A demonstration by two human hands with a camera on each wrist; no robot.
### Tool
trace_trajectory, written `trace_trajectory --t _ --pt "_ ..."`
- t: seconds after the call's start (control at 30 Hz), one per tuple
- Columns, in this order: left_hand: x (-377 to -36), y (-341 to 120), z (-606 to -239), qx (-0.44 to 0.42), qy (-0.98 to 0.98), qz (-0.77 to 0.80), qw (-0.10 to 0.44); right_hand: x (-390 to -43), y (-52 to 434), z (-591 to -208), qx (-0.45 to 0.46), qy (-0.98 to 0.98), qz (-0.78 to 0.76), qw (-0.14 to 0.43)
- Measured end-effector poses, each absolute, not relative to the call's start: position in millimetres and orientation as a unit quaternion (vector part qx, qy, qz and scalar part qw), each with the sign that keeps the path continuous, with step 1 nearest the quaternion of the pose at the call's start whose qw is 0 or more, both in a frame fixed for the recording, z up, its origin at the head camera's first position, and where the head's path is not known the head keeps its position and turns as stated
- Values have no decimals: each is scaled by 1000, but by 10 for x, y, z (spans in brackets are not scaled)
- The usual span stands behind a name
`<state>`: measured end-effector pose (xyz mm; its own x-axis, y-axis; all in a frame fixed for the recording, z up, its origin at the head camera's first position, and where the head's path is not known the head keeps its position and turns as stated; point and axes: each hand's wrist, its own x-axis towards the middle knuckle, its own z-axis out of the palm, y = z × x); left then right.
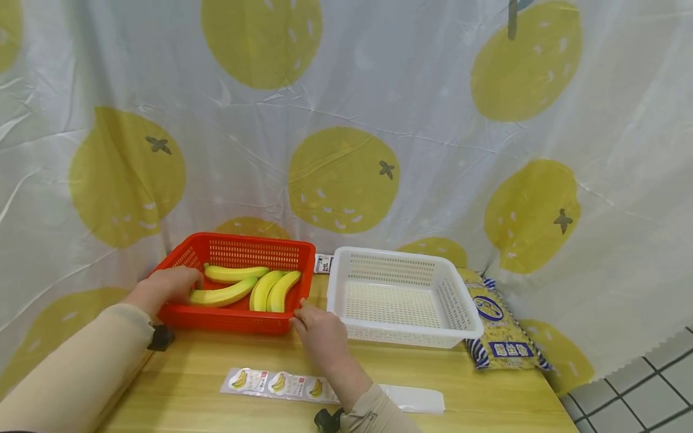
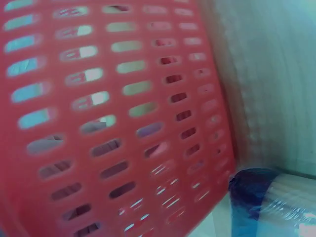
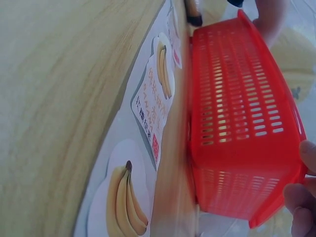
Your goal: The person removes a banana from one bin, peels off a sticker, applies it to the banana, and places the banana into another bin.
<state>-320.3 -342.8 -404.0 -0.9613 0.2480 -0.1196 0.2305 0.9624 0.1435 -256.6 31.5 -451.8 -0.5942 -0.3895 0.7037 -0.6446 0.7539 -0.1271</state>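
Observation:
A red plastic basket (image 1: 227,322) on the wooden table holds several yellow bananas (image 1: 280,293), some lying crosswise and others lengthwise. My left hand (image 1: 174,282) reaches over the basket's left side, beside the end of the front crosswise banana (image 1: 223,294). Its fingertips are hidden, so I cannot tell what they grip. The left wrist view shows the slotted basket wall (image 2: 148,118) close up. My right hand (image 1: 319,334) pinches the rim at the front right corner, with thumb and fingers (image 3: 298,197) on it in the right wrist view.
To the right stands a white basket (image 1: 390,337), with a yellow noodle bag (image 1: 503,331) beside it. A strip of banana stickers (image 1: 276,385) lies in front, partly under my right forearm. A small printed card (image 1: 323,263) lies behind, between the baskets. A lemon-patterned curtain (image 1: 346,108) hangs behind.

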Motion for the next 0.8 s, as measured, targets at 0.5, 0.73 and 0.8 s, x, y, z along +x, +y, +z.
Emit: trace_trajectory --t 0.5,0.73,0.8 --pt "-2872 -3409 -3676 148 978 115 -88 -2544 345 -4496 313 -871 207 317" --pt "-2286 -2819 -3706 180 940 232 -175 -2521 641 -4658 405 -800 280 344" --pt "-2164 -2639 -3769 214 922 282 -157 -2469 772 -4684 424 -802 312 281"
